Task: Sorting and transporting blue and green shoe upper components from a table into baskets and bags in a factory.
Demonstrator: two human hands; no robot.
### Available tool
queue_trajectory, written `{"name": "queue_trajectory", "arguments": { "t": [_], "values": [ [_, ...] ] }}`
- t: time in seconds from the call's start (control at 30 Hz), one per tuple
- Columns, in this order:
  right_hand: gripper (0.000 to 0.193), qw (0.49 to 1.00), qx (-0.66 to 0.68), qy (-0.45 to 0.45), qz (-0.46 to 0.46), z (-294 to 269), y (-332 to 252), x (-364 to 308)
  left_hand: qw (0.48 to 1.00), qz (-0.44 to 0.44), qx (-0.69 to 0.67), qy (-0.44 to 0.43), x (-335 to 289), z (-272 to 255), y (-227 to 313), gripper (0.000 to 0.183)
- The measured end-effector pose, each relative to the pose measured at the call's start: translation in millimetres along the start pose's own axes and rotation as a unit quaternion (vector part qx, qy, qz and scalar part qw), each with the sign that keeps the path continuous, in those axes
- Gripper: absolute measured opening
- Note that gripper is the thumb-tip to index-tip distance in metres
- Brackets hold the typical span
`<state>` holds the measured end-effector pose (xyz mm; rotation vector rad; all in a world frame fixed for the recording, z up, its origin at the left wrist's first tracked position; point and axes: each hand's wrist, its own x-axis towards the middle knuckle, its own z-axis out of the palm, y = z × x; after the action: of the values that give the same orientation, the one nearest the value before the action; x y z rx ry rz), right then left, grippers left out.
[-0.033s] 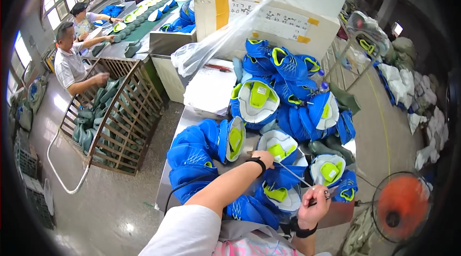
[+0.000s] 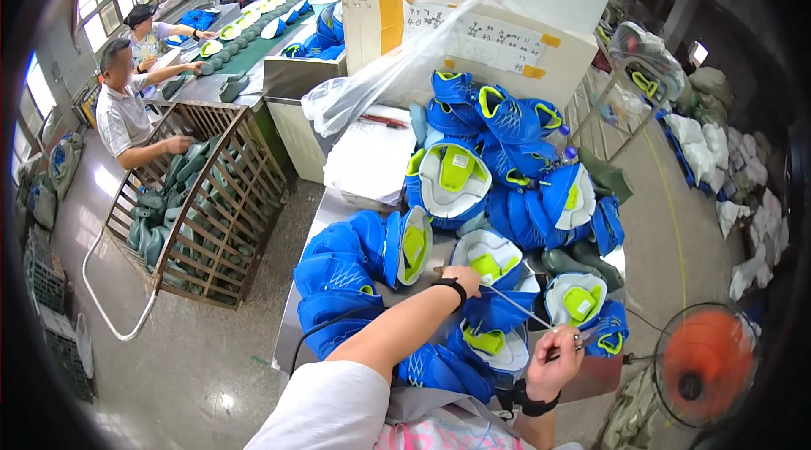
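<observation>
Fingers closed, my left hand [image 2: 463, 280] is at one end of a thin pale cord [image 2: 515, 305], beside a blue shoe upper [image 2: 492, 257] with white and lime lining. The cord stretches slantwise to my right hand [image 2: 553, 365], which is closed on it. A small dark-handled tool also shows in my right fist; its kind is not clear. Below the cord lies another lined upper [image 2: 498, 347], and one more upper [image 2: 579, 298] rests just beyond my right hand. A curved row of blue uppers [image 2: 334, 268] lies left of my left forearm.
More blue uppers [image 2: 507, 125] are heaped at the back. White papers [image 2: 367, 159] with a red pen lie beside a clear plastic bag [image 2: 355, 91]. An orange fan [image 2: 708, 363] stands at right. At left, a person [image 2: 127, 108] reaches into a slatted crate [image 2: 224, 235] of green shoe lasts.
My right hand has shifted very slightly to the right, and the cord is still stretched. The co-worker's hand above the crate has moved a little.
</observation>
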<state>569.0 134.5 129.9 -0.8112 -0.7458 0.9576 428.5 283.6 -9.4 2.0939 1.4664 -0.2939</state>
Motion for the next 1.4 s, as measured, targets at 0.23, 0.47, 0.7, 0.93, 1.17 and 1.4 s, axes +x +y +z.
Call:
{"name": "queue_trajectory", "arguments": {
  "t": [0.23, 0.47, 0.7, 0.93, 1.17, 1.4],
  "values": [
    [0.010, 0.901, -0.187, 0.192, 0.342, -218, 111, 48, 0.990, 0.089, -0.073, 0.086, -65, -2, -16, 0.055],
    [0.059, 0.813, -0.546, -0.022, 0.202, -261, 126, 22, 0.966, 0.128, 0.008, 0.224, -247, -37, -75, 0.060],
    [0.035, 0.929, -0.265, -0.193, 0.172, -6, 13, -38, 0.961, -0.067, -0.088, 0.254, -340, 56, -110, 0.109],
    [0.073, 0.796, -0.503, -0.250, 0.225, 33, 160, -174, 0.886, -0.019, -0.177, 0.429, -285, 96, -137, 0.086],
    [0.025, 0.599, -0.707, -0.372, -0.046, 22, 163, -191, 0.889, 0.087, -0.197, 0.404, -288, 81, -191, 0.068],
    [0.028, 0.489, -0.574, -0.636, -0.163, -35, 119, -169, 0.913, 0.157, -0.175, 0.334, -278, 40, -279, 0.071]
  ]
}}
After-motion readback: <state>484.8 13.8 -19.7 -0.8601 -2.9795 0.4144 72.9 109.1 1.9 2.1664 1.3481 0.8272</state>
